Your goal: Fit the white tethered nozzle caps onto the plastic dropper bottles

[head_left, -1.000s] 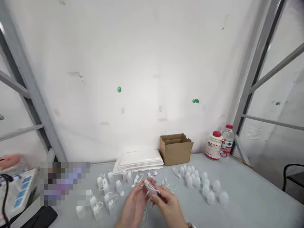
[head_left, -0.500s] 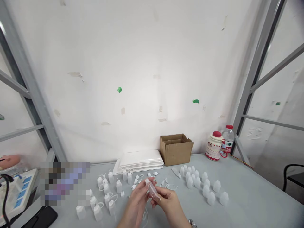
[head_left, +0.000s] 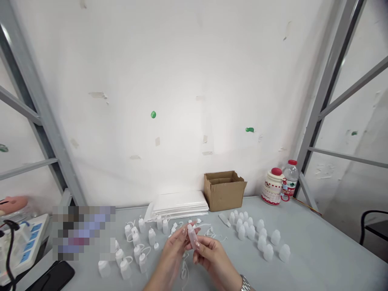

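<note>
A small translucent plastic squeeze bottle is between my two hands, tilted with its neck up and to the left. My right hand pinches the lower body between thumb and fingers. Near the neck, the fingers of my left hand close about the bottle, partly hidden behind it. Loose small white caps with straps lie just beyond my hands. Several finished-looking bottles with capped tips stand to the left. On the right stand several bare translucent bottles. Another bottle lies on its side.
Behind, a stack of white sheets and an open cardboard box sit against the wall. A cream jar and a clear water bottle stand at back right. A black phone and a power strip lie at left.
The bottle in my hands has turned more upright. The white piece seen at its top end before no longer shows there, and the fingers of my left hand have shifted slightly down.
</note>
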`<move>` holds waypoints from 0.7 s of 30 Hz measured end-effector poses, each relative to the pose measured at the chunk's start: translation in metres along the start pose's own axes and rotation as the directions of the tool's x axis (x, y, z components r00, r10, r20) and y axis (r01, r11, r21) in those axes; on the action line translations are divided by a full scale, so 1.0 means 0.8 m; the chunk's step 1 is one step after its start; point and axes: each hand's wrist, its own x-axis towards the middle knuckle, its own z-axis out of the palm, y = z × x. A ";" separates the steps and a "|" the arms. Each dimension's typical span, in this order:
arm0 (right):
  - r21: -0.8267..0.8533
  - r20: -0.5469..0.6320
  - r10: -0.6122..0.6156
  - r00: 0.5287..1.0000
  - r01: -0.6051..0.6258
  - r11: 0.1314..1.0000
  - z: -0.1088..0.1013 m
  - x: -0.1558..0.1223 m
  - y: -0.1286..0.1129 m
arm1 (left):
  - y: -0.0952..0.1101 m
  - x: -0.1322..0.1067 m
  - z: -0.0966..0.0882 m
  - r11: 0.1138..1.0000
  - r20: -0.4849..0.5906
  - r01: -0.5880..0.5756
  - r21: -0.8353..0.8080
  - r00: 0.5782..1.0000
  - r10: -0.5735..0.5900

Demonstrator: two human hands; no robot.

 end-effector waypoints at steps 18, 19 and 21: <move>-0.090 -0.254 -0.158 0.954 0.139 0.986 -0.030 0.014 -0.030 | -0.005 -0.008 -0.031 -0.159 -0.086 0.138 0.978 0.952 0.295; -0.099 -0.247 -0.152 0.957 0.131 0.986 -0.030 0.014 -0.029 | -0.005 -0.011 -0.032 -0.172 -0.081 0.131 0.976 0.959 0.273; -0.127 -0.234 -0.138 0.962 0.110 0.986 -0.027 0.012 -0.025 | -0.005 -0.015 -0.033 -0.148 -0.067 0.103 0.984 0.970 0.233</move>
